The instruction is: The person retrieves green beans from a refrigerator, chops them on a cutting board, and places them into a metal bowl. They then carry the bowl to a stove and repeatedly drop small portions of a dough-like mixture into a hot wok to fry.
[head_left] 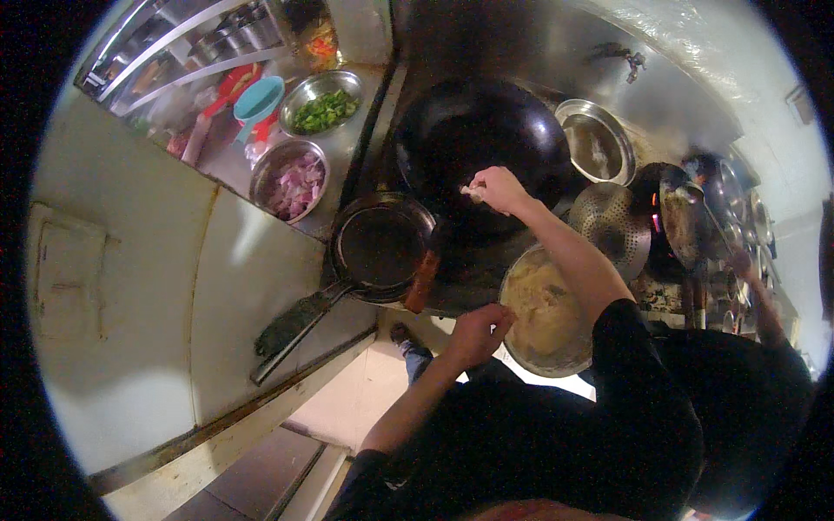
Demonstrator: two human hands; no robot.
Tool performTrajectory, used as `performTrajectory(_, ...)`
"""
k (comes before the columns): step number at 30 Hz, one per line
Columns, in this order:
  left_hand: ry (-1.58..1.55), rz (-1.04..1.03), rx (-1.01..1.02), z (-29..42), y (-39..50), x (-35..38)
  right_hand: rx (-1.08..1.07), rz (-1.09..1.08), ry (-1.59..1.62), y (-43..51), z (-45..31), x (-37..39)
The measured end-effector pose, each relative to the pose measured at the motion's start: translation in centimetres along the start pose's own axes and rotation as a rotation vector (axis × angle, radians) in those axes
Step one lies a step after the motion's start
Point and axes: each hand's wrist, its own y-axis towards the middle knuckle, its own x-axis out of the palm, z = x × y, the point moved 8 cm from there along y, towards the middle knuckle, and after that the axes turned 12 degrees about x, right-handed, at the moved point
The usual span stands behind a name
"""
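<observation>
My right hand (500, 189) pinches a pale, batter-coated piece of food (473, 193) over the near side of a large dark wok (482, 124). The wok's inside is too dark to make out. Below my right forearm sits a round metal bowl of yellowish batter mixture (537, 312), partly covered by that arm. At the bowl's left rim, my left hand (481, 335) has its fingers curled together. Whether those fingers grip the rim or hold a bit of the mixture cannot be seen.
Two stacked frying pans (384, 247) sit left of the wok, handles outward. Bowls of chopped greens (326, 112) and cut onion (298, 185) stand on the counter. A metal pot (596, 146) and perforated strainer (612, 228) are at right. Beyond, another person's hand (741, 262) is near a tilted pan (687, 221).
</observation>
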Motion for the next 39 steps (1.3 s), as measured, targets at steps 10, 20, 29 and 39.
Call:
performTrajectory(10,-0.054,0.005,-0.064,-1.1,-0.8,-1.5,0.188,-0.023,-0.031,-0.1,0.4,4.6)
performTrajectory(20,0.182,-0.062,0.017,2.0,0.9,-2.8,-0.315,0.225,0.18,-7.1,-2.1,-1.8)
performTrajectory(29,-0.031,-0.059,0.065,2.0,4.9,3.2,0.569,-0.137,-0.146,-25.9,19.2,3.4)
performTrajectory(39,0.161,-0.048,0.081,-1.4,4.7,4.7,0.276,0.073,-0.083,-23.1,17.7,13.1)
